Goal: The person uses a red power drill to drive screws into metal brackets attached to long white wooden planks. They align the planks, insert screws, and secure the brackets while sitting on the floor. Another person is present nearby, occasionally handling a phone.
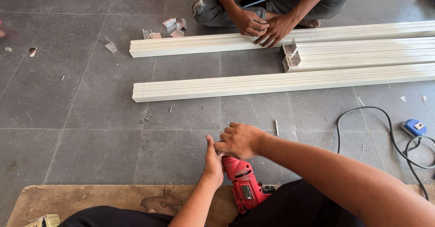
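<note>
Two hands meet at the front of a red drill (244,184) lying on the grey floor (90,118). The left hand (213,160) and right hand (240,141) are both curled tight around its tip. Long white bars (272,82) lie beyond, where another person's hands (263,25) rest.

Glossy red plastic on the drill (244,184), gripped at its front end by both hands. Smooth, cream-painted metal on the profiles (281,82). Matt grey stone tiles on the floor (90,118), dusty. Worn, stained wood on the board (113,200). Black rubbery cable (362,113).
</note>
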